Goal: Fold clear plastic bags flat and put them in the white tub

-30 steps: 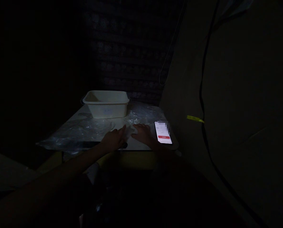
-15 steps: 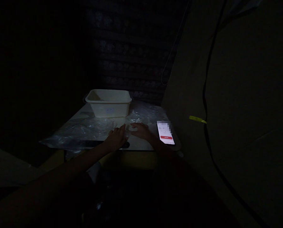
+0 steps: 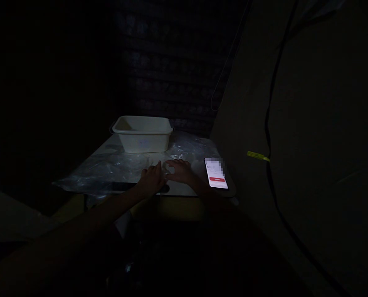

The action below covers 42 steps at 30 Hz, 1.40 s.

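The scene is very dim. My left hand [image 3: 151,179] lies low over the table's front part, fingers stretched out toward crumpled clear plastic film [image 3: 122,163]. Just to its right, my right hand [image 3: 180,171] has curved fingers with a gap between them and the thumb; the thumb side comes close to my left hand. Some translucent plastic seems to lie between the hands, but its edges are too dark to make out. No firm hold on it shows in either hand.
A cream plastic tub [image 3: 145,142] stands behind the hands. A lit phone [image 3: 217,178] lies to the right on the white table [image 3: 180,190]. A dark flat bar [image 3: 123,187] lies along the front edge. A black cable [image 3: 268,123] with a yellow tag [image 3: 256,155] hangs at right.
My right hand has moved slightly left, closing the gap to my left hand. The left hand has barely shifted. Tub, phone and film stay in place.
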{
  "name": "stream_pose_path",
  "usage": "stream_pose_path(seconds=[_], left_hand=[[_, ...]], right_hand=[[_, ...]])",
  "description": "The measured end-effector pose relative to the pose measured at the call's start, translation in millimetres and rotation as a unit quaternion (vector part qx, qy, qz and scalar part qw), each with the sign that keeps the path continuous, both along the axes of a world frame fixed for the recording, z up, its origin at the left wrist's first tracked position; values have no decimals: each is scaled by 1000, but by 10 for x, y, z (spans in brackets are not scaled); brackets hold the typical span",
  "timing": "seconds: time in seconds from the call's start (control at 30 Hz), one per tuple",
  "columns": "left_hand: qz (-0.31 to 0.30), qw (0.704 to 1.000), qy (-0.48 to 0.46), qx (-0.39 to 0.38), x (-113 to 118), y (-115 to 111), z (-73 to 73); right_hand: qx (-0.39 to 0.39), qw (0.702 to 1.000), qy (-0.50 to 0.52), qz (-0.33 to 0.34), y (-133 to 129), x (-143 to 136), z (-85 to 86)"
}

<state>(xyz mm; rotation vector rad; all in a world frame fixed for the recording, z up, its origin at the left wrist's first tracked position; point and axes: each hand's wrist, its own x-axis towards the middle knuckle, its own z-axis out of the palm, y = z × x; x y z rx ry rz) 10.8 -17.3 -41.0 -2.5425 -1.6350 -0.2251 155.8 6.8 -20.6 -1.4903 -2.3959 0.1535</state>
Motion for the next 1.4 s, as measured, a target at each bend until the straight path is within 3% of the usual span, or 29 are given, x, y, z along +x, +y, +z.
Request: stream_pose_path(seconds=[0.27, 0.47, 0.63, 0.7, 0.8, 0.9, 1.0, 1.2, 1.4], left_hand=[[-4, 1000, 6, 8, -26, -31, -25], [-78, 997, 22, 5, -94, -84, 7], [-127, 991, 30, -21, -137, -109, 23], [-129, 991, 32, -24, -144, -110, 15], [-127, 991, 34, -20, -145, -111, 6], [-134, 990, 36, -15, -135, -117, 18], [-140, 989, 44, -25, -126, -126, 46], [-141, 987, 63, -36, -144, -127, 63], [-144, 986, 76, -36, -150, -130, 54]], right_hand=[[13, 993, 7, -118, 43, -84, 16], [-17, 986, -11, -168, 190, -73, -39], [67, 981, -26, -179, 152, -19, -26], [100, 981, -31, -161, 107, 17, -8], [128, 989, -39, -69, 20, 64, -13], [119, 989, -63, 54, -85, 98, -75], [88, 985, -89, 122, -173, 135, -160], [49, 987, -124, 92, -149, 222, -251], [48, 990, -127, 48, -24, 251, -215]])
